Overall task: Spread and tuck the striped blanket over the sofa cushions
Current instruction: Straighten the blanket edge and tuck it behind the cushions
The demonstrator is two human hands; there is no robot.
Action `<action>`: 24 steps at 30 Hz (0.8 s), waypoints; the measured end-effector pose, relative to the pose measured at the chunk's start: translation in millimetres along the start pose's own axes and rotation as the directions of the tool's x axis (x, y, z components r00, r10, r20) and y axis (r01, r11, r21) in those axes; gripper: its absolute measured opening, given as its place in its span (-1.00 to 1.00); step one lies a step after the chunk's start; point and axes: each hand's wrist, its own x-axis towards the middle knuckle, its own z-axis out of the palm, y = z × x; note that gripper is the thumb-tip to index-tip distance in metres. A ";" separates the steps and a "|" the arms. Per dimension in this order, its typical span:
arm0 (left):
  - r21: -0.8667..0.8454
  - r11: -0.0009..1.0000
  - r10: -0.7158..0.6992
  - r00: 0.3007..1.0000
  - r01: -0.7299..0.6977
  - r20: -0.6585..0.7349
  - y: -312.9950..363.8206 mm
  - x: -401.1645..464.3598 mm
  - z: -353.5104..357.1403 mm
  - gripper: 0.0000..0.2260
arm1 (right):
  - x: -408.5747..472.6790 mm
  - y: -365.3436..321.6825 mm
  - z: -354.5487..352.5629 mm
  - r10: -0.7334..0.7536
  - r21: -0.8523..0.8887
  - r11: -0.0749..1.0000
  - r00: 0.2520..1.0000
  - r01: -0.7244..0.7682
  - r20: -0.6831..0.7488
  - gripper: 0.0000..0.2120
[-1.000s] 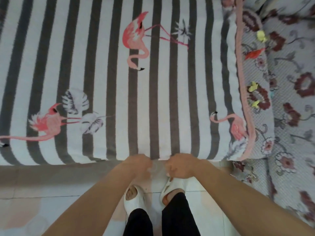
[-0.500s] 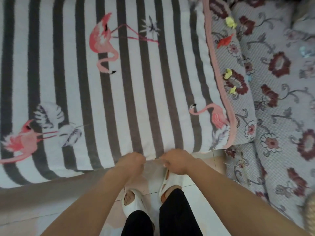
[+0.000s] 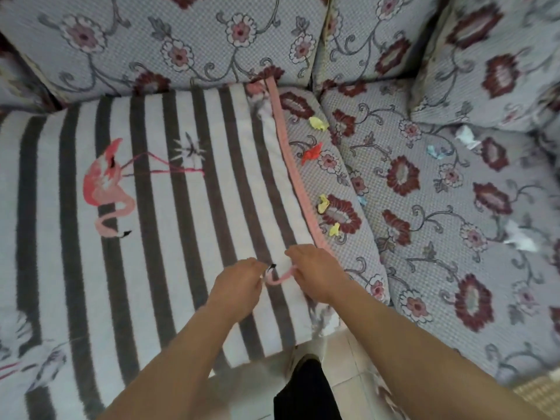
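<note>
Here striped blanket (image 3: 169, 225) covers floral sofa cushions (image 3: 439, 213); tiled floor (image 3: 342, 356) below.

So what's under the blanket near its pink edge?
The blanket lies on a floral cushion, bare past the pink edge, with small paper scraps on it. The covered part is hidden.

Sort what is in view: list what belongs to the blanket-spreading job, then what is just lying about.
Belongs to the job:
grey-and-white striped flamingo blanket
floral grey seat cushion beside its pink edge
left hand and right hand, both over the blanket

Just lying about:
small yellow paper scraps
red paper scrap
white paper scraps
floral back cushions
</note>
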 end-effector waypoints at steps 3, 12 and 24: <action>0.020 1.000 -0.004 0.999 0.005 -0.041 13.1 50.1 9.6 -0.58 | 22.8 39.3 18.1 -0.031 -0.095 0.995 0.991 0.044 0.130 -0.30; 0.142 0.954 -0.247 0.961 0.264 -0.126 10.4 181.2 -3.5 -0.40 | 84.7 53.0 -68.4 -0.221 -0.049 0.974 0.974 0.219 -0.043 -0.91; 0.277 0.918 -0.248 0.955 0.285 -0.160 -26.3 239.2 -5.8 -0.40 | 289.9 109.9 -103.5 -0.210 -0.210 0.961 0.968 0.178 -0.137 -0.41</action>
